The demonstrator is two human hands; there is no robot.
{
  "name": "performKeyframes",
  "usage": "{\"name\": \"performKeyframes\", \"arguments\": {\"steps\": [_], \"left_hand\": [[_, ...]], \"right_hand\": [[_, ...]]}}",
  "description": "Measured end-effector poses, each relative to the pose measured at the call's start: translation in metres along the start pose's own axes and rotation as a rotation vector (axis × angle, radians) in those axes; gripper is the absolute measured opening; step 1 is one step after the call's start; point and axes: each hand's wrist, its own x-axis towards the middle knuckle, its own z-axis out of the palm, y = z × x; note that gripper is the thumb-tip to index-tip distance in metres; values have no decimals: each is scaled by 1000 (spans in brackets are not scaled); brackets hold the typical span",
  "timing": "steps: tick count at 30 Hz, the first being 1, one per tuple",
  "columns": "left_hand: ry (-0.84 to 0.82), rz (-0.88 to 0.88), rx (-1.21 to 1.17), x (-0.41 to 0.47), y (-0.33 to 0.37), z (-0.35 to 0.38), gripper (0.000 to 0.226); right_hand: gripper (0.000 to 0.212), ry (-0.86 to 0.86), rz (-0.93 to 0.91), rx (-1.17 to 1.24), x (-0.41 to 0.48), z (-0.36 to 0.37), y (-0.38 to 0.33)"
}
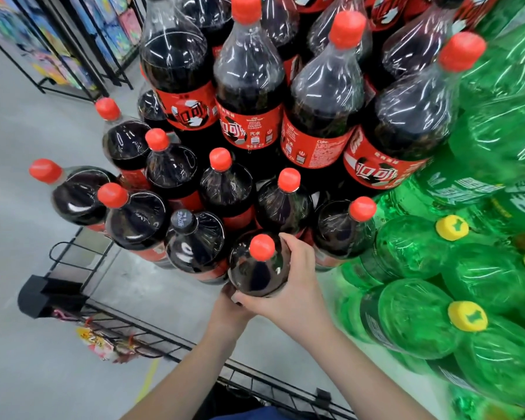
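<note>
A cola bottle (pixel 255 275) with a red cap (pixel 262 247) is held at the near edge of a stacked display of cola bottles. It is gripped by the right hand (pixel 296 287), whose fingers are curled over the far side of the bottle's shoulder while the thumb is pressed against its near side. The left hand (pixel 225 307) is placed just below the right, against the bottle's lower near side; its fingers are hidden by the bottle and the right thumb, so it cannot be told whether they are clenched or released.

The held bottle is set upright, touching a black-capped cola bottle (pixel 194 247) on its left and standing just beside another red-capped one on its right. Behind these, a higher tier of shrink-wrapped cola bottles (pixel 249 86) is stacked. Green soda bottles (pixel 412 247) with yellow caps are piled to the right. A black wire rack (pixel 152 334) with snack packets (pixel 97 344) is seen below the arms, on a grey floor (pixel 43 122).
</note>
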Motion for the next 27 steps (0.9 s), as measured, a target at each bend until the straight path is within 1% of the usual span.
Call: {"name": "performKeyframes", "arguments": {"steps": [2,4,8,13,16,22,24,27], "left_hand": [[-20,80,-8,-1,4,1,61],[-40,113,11,-2,4,0,63],[-55,111,11,-4,4,-2,63],[-68,105,59,-2,5,-2,51],[-92,87,69,-2,3,-4,51],[-88,36,109,-3,4,-4,52],[-101,7,112,-5,5,-6,58],[-91,-47,95,-7,-2,-10,78]], "right_hand": [[123,-15,3,-24,1,-2,-3],[123,-25,11,-63,0,-4,-8],[124,-34,38,-93,-2,-7,-13],[126,-45,51,-116,-5,-9,-14],[127,-43,53,-129,-7,-9,-15],[127,-24,61,-153,-11,-9,-18],[127,-18,58,-172,-12,-8,-19],[126,-5,60,-186,-14,-7,-20]]}}
